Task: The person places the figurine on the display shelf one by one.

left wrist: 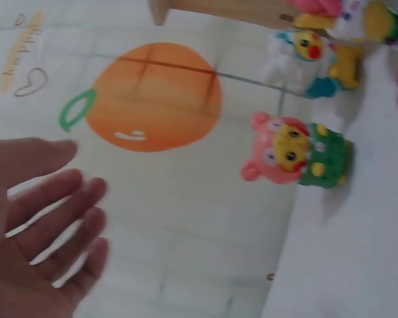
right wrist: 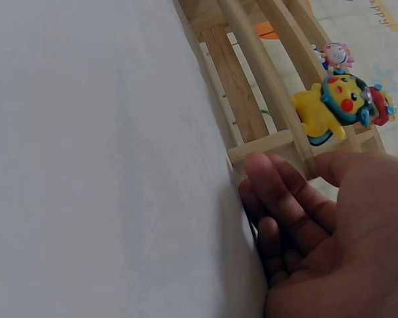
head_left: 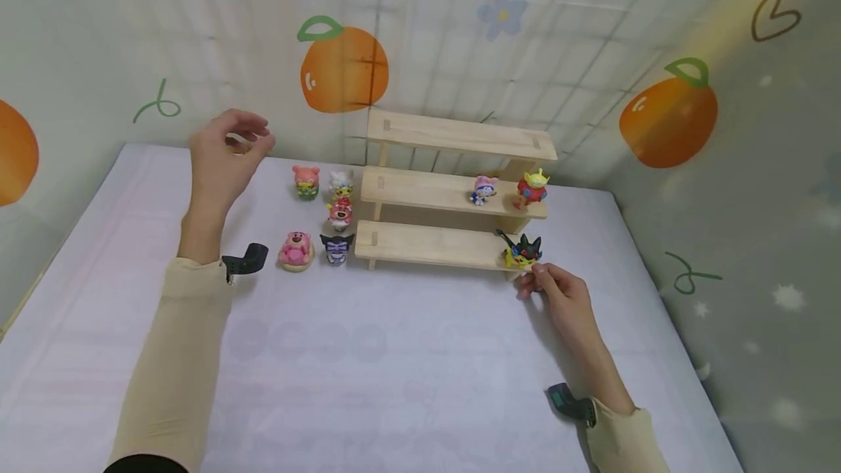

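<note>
My left hand is raised over the table's back left part, fingers loosely bent with nothing in them. Nearest to it stands a figurine with a pink bear hood and green body. My right hand pinches the right end of the lowest board of a three-step wooden display shelf, thumb on the board's edge and fingers below. Just above the thumb, a yellow figurine with a dark pointed hood stands on that board. The middle step carries a small pink-and-blue figurine and a green-headed figurine in red.
Left of the shelf stand a white-haired figurine, a red-and-pink figurine, a pink bear on a round base and a purple-and-black figurine. A curtain printed with oranges hangs behind the white-covered table.
</note>
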### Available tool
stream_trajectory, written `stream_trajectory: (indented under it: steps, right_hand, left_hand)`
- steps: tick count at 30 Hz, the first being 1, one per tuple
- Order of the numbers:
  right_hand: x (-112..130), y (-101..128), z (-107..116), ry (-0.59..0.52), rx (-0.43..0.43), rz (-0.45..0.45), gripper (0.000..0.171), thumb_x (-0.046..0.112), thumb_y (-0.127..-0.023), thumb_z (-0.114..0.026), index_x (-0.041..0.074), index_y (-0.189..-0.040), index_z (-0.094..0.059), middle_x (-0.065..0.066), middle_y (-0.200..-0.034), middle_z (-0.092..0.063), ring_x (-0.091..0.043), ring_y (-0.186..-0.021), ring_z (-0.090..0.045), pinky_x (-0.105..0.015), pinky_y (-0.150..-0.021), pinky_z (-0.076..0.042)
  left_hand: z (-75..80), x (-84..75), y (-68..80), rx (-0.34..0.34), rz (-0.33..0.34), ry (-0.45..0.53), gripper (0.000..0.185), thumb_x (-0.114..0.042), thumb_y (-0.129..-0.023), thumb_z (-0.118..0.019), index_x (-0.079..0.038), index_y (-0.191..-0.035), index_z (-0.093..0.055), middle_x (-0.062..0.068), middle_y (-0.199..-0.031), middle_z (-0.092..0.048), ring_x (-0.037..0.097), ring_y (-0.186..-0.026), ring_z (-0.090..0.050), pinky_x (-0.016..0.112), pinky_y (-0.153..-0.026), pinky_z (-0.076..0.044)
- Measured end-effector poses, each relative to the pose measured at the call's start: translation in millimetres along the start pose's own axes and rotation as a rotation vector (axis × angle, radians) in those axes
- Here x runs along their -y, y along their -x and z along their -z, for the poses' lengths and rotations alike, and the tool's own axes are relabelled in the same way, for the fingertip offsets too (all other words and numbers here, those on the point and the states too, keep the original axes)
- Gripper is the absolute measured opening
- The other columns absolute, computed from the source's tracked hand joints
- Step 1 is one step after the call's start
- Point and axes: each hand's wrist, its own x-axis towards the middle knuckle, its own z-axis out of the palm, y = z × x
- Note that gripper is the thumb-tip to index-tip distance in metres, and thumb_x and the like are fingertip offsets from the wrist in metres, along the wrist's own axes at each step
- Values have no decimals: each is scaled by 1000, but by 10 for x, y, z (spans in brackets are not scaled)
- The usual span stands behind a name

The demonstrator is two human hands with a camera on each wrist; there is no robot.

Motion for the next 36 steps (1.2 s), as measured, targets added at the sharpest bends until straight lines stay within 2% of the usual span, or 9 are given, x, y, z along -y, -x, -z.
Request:
stream_trajectory:
  steps: [4, 6, 16, 25, 31, 36]
  right_hand:
    - [34, -2, -4, 0, 2, 3, 53, 46, -113, -44, -1, -127, -67, -15, -109, -74, -10, -100, -66, -9, -96, -42]
    - [41, -4, -8, 3, 2, 5, 53, 45, -113, -44, -1, -126, -67, -15, -108, -74, -10, -99, -66, -9, -96, -42]
    - [40, -12, -21, -1, 0, 3, 54, 46, -113, -45, -2, -125, -67, -14, -106, -74, -9, -98, -67, -9, -95, -42]
    - [30, -20, -29, 3, -6, 28, 52, 44, -113, -45, -2, -122, -68, -17, -106, -74, -9, -96, -68, -10, -95, -43]
    - [25, -8, -16, 4, -8, 20, 52, 44, -113, -45, -2, -122, -68, -18, -106, -74, -10, -97, -67, -10, -96, -42]
    - [27, 10, -4, 8, -9, 6, 53, 45, -113, -45, -2, -124, -68, -16, -106, -74, -9, -98, -67, -9, -96, -41]
  left_hand:
    - [-73, 116, -8, 174, 23, -86, 30, -16, -98, -75, -2, -124, -70, 17, -120, -72, 34, -113, -64, 45, -97, -52]
    - [-111, 169, -9, 236, 24, -104, 33, -15, -97, -76, 0, -125, -68, 20, -122, -71, 38, -117, -63, 52, -100, -52]
    - [-346, 371, 2, 392, 69, -151, 36, -18, -98, -75, -1, -128, -66, 21, -126, -67, 40, -122, -58, 55, -102, -50]
    - [-520, 525, 15, 439, 49, -156, 37, -18, -96, -77, -1, -127, -67, 21, -120, -69, 40, -115, -60, 53, -95, -49]
    - [-602, 531, 28, 475, 50, -189, 38, -14, -95, -76, -2, -130, -66, 22, -119, -69, 39, -109, -60, 48, -89, -47]
    - [-626, 523, 32, 469, 41, -201, 38, -14, -96, -76, -2, -131, -66, 22, -117, -69, 39, -108, -60, 47, -88, -47]
